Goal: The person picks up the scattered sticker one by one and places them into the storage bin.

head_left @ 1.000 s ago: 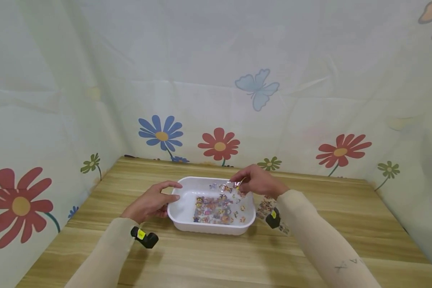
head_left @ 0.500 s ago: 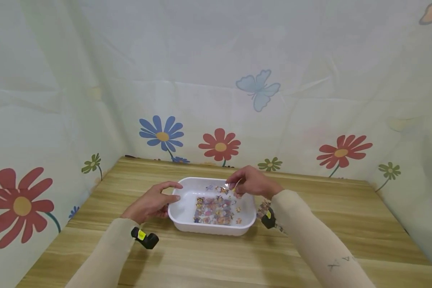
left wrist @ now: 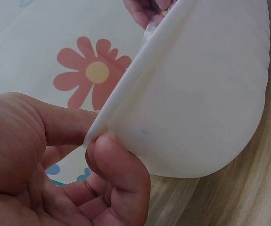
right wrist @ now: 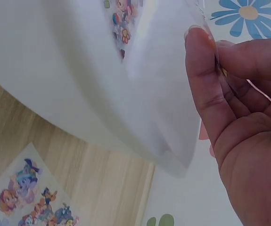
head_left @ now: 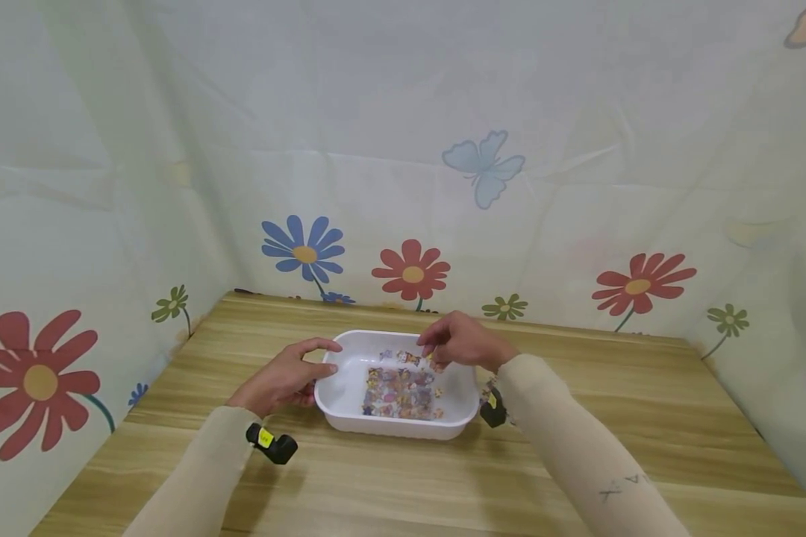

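Note:
My left hand (head_left: 282,377) holds the left end of a white plastic basin (head_left: 396,427), its fingers and thumb pinching the rim (left wrist: 121,92) in the left wrist view. Over the basin's far right side, my right hand (head_left: 466,343) pinches a clear sheet of cartoon stickers (head_left: 408,358) between thumb and fingers. Most of that sheet hangs inside the basin. Another printed sticker sheet (head_left: 398,394) lies flat on the basin floor. From the right wrist, the right hand (right wrist: 248,108) shows with the sheet's thin edge between its fingertips.
Beside the basin's right end, another sticker sheet (right wrist: 38,197) lies on the wooden table (head_left: 376,485), largely behind my right wrist in the head view. A pale curtain (head_left: 349,112) printed with flowers and butterflies stands behind and at both sides of the table.
My right hand has moved slightly left and inward over the basin, carrying the sticker sheet with it. The left hand keeps its hold on the rim.

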### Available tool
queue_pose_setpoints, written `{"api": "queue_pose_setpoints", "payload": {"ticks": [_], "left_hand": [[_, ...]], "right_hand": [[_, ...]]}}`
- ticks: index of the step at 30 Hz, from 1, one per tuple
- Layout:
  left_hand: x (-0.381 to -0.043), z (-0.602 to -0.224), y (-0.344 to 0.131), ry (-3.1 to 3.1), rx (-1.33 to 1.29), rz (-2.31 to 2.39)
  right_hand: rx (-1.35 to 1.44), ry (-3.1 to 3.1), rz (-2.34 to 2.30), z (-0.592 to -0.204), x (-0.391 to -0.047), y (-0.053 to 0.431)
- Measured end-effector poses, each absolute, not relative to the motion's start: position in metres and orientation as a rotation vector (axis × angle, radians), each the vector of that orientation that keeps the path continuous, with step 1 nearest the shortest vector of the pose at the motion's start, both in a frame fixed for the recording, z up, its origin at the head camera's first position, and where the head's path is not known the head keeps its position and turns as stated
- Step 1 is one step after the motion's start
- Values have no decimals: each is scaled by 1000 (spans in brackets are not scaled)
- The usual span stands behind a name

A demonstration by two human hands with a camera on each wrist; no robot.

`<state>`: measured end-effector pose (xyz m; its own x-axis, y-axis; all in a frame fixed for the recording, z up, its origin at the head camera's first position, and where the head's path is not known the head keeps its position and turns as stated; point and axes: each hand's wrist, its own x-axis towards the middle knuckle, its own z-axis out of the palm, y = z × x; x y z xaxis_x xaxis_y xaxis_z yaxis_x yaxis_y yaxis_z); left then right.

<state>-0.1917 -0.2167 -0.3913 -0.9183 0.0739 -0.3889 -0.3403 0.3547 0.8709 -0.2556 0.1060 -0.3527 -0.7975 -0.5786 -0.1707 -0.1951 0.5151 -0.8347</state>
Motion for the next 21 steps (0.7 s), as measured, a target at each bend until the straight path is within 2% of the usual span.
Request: {"api": "queue_pose_setpoints", "payload": {"ticks": [21], "left_hand": [[-192, -391, -217, 2255, -224, 1582]], "right_hand": [[-585, 2394, -1107, -359, -258, 88]]}}
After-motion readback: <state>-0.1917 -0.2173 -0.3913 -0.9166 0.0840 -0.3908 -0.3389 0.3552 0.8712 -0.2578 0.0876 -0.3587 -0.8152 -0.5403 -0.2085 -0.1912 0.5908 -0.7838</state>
